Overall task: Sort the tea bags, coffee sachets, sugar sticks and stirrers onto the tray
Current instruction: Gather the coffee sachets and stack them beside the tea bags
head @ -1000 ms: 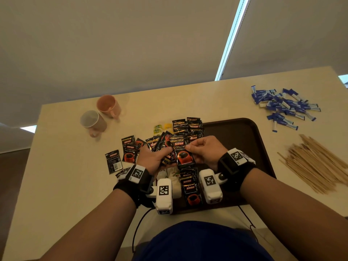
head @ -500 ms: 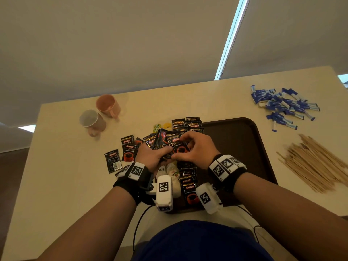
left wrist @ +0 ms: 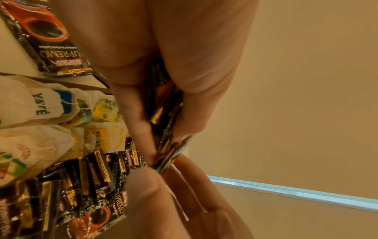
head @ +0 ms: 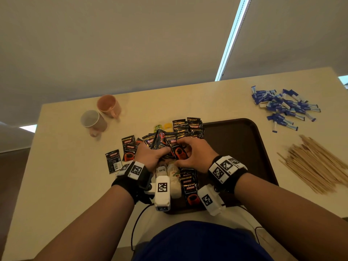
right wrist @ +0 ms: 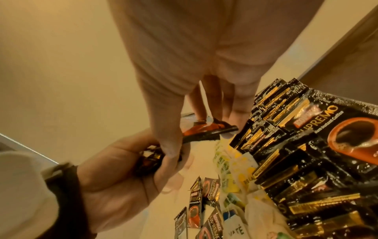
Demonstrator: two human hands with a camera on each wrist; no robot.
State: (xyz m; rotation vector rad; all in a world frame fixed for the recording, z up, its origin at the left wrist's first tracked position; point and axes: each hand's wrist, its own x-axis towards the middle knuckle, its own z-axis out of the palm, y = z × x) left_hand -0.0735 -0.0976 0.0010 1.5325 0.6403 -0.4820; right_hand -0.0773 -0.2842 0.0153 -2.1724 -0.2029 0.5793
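Head view: pale table (head: 56, 185), blinds behind w/ a lit gap. Dark tray (head: 244, 140) near centre. Sugar sticks (head: 284, 108) far right, stirrers (head: 318, 164) right, both off tray. Two mugs (head: 101, 113) far left. Tea bags (head: 174, 178) on tray's near-left part, sachets beside them. Left hand (head: 150, 157) grips a fan of coffee sachets (head: 162, 144) over tray's left edge. Right hand (head: 195, 157) pinches front sachet (head: 178, 149) of that fan, thumb + fingers curled, palms facing in.
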